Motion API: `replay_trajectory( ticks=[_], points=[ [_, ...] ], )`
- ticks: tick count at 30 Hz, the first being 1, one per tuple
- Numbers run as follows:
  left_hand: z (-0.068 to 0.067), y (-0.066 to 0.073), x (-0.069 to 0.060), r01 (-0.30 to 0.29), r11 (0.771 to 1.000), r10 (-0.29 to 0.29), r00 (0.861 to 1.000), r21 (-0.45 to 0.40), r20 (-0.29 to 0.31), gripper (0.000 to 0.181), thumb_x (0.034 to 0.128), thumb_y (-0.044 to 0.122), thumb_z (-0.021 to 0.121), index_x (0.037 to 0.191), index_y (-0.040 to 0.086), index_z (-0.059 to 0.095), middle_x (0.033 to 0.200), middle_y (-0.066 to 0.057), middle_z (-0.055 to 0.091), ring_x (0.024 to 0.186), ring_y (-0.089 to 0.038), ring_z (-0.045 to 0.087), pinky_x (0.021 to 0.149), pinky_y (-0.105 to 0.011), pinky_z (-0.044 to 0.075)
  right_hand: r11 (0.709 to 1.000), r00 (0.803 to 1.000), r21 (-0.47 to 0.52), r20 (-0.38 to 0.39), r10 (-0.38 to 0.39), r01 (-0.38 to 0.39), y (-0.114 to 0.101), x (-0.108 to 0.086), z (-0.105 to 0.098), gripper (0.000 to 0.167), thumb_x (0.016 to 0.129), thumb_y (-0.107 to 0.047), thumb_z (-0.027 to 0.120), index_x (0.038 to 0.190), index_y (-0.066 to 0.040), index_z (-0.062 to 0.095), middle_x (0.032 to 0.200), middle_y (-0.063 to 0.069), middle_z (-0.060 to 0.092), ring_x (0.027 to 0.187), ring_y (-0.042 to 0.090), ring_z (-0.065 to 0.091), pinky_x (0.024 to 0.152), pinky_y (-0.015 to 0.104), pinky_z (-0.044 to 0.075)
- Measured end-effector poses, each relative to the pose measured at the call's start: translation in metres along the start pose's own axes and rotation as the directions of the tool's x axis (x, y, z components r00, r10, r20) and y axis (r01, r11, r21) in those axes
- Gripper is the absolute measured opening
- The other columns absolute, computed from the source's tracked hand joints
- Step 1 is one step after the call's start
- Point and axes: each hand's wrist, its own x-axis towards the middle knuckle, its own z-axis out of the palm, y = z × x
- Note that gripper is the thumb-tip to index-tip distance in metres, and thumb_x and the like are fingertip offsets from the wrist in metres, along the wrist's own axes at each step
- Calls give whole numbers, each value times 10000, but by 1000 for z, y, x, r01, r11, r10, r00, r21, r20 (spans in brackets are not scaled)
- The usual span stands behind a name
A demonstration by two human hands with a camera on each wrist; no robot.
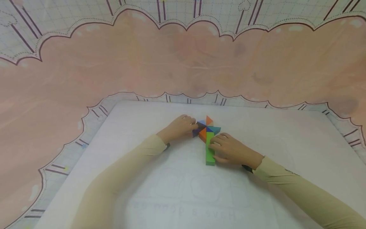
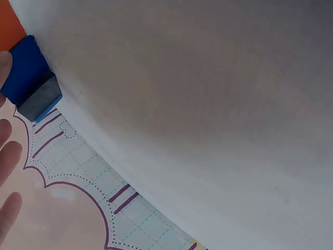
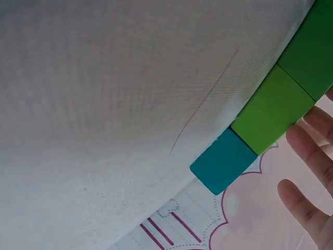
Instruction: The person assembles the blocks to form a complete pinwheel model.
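Observation:
In the head view, colored triangular blocks form a pinwheel on the white tabletop. At its left, my left hand (image 1: 181, 127) touches a dark triangular block (image 1: 201, 126); in the left wrist view a fingertip rests against a blue block (image 2: 28, 67). Orange blocks (image 1: 209, 121) and a teal block (image 1: 215, 129) are other blades. A green stem (image 1: 210, 152) runs toward me from the pinwheel. My right hand (image 1: 233, 151) lies over its right side, fingertips touching it. The right wrist view shows the stem as light green (image 3: 273, 109) and darker green (image 3: 312, 52) blocks, beside a teal end (image 3: 223, 161).
The white tabletop (image 1: 160, 184) has faint, reversed lettering near its front. A pink cloth (image 1: 183, 63) with scalloped, striped edging lies beyond and around it.

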Motion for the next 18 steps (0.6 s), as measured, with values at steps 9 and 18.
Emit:
replay_trajectory(
  ticks=[9,18],
  points=[
    [3,1,11,-2,1000,3,1000,-13,22,292,859,277,672,1126,178,607,1126,-24,649,1092,-199,581,1050,-366,391,1000,1000,-3,4,3,-3,0,0,0,312,844,-313,628,1089,-119,618,1101,51,623,1063,220,570,943,453,451],
    [6,3,22,15,1000,-14,1000,-20,18,283,880,265,651,1151,191,615,1121,-21,638,1067,-188,575,1055,-361,384,1000,1000,2,13,13,-13,-1,0,-1,304,846,-311,627,1085,-123,621,1098,46,627,1061,214,569,949,449,451]
  ],
)
